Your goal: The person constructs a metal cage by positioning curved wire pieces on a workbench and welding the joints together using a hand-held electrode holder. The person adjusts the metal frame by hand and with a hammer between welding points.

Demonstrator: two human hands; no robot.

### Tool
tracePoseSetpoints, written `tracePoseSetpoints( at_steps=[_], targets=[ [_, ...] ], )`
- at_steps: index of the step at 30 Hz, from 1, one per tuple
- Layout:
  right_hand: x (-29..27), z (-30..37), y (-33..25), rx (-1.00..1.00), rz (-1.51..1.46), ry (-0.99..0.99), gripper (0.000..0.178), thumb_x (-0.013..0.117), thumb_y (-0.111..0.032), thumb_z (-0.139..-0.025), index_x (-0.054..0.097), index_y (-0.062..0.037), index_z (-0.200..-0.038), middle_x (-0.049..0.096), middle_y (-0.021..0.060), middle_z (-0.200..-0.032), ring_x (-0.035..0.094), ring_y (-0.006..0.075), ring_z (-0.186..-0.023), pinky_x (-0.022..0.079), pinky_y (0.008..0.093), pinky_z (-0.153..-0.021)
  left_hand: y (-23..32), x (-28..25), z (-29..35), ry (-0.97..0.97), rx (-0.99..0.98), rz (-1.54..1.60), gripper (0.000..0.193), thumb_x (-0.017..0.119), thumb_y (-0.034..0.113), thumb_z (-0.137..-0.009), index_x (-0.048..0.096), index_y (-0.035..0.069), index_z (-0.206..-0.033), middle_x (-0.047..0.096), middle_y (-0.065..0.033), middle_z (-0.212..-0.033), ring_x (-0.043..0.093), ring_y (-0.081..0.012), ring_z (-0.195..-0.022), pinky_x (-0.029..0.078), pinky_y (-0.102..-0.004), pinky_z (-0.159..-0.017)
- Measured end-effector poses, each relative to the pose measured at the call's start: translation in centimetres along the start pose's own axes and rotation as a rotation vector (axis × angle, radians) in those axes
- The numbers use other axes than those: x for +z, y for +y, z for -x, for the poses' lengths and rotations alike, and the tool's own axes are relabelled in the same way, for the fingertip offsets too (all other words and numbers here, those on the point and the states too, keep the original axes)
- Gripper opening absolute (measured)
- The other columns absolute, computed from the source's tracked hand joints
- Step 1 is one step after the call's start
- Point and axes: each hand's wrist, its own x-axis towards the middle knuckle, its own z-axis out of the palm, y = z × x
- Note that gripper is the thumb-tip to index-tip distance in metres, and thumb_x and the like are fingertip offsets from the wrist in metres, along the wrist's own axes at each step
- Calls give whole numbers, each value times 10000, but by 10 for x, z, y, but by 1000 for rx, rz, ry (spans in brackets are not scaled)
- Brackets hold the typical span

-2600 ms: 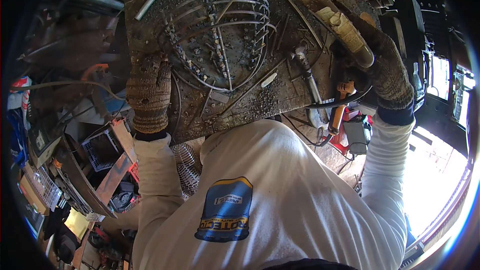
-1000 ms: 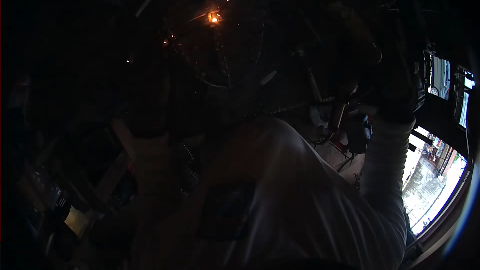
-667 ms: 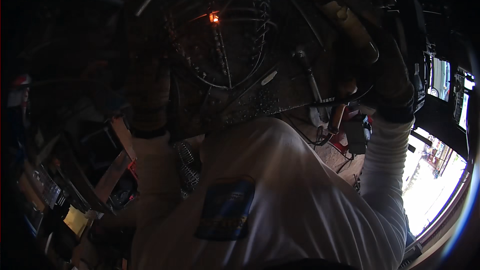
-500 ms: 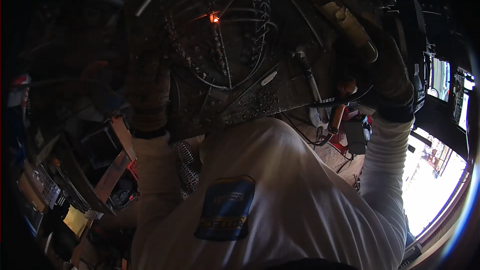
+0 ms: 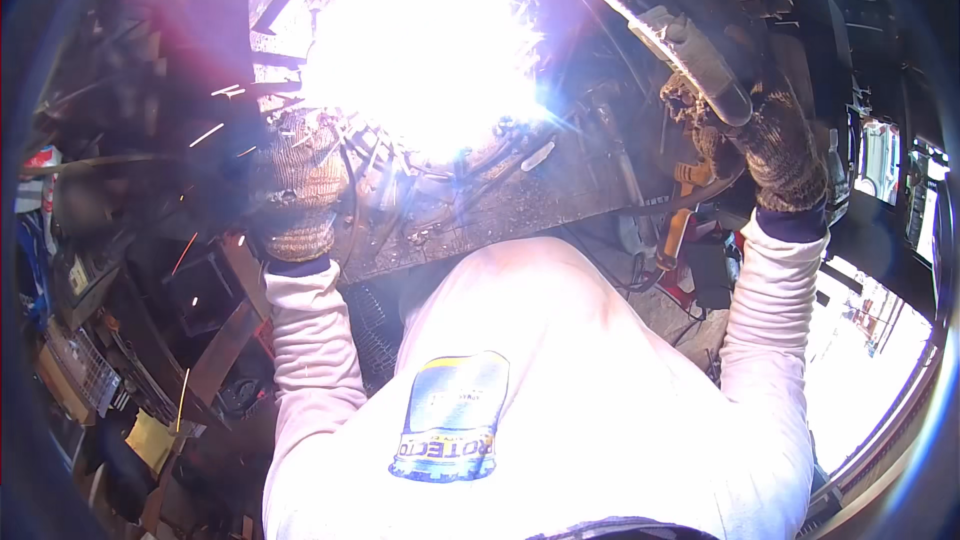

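Looks like I'm mid-weld: one blinding arc (image 5: pixel 425 50) burns toward the left edge of the desk (image 5: pixel 490 215), hiding the metal beneath, so what's joined or left I can't tell. My right hand (image 5: pixel 772 140) grips one holder (image 5: pixel 700 68); my left hand (image 5: pixel 300 168) sits near that edge, grasp unclear.

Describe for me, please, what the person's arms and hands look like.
The left hand and right hand wear brownish, coarse-knit gloves with ribbed wrists. Above them, dark navy cuffs meet long, wrinkled white sleeves.
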Motion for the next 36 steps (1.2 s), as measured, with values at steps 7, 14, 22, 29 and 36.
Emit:
tracePoseSetpoints(
  at_steps=[7,14,22,29,36],
  targets=[
    [-9,0,-12,-228,54,168,357,792,-152,-855,672,-23,-1165,690,118,-1052,674,218,-912,546,335,-744,-1,-6,-10,6,12,6,325,708,239,-913,681,93,-1203,680,-98,-1214,668,-268,-1074,541,-376,-926],
    [-11,0,-23,-207,287,293,350,766,-117,-873,657,-32,-1195,683,98,-1089,681,244,-903,561,356,-752,-1,-7,-10,5,20,-8,331,704,234,-913,675,94,-1212,678,-96,-1219,664,-271,-1078,537,-384,-929],
    [-5,9,-17,250,-164,91,411,746,-240,-892,630,-69,-1247,679,96,-1111,677,227,-984,566,329,-793,9,-11,-21,9,23,-8,337,699,228,-913,669,96,-1222,674,-94,-1226,659,-274,-1082,532,-393,-933],
    [-16,-11,-44,223,-604,52,456,722,-254,-914,589,-51,-1300,673,79,-1094,661,183,-967,552,302,-780,16,-1,-30,9,48,-23,343,695,223,-913,663,98,-1231,672,-91,-1231,655,-277,-1086,527,-401,-936],
    [-18,-33,-54,138,-772,-58,501,698,-267,-936,549,-33,-1353,668,61,-1077,646,138,-950,539,276,-768,21,-21,-39,14,66,-49,349,691,218,-913,657,99,-1240,669,-89,-1236,651,-280,-1090,523,-409,-939]
  ],
)
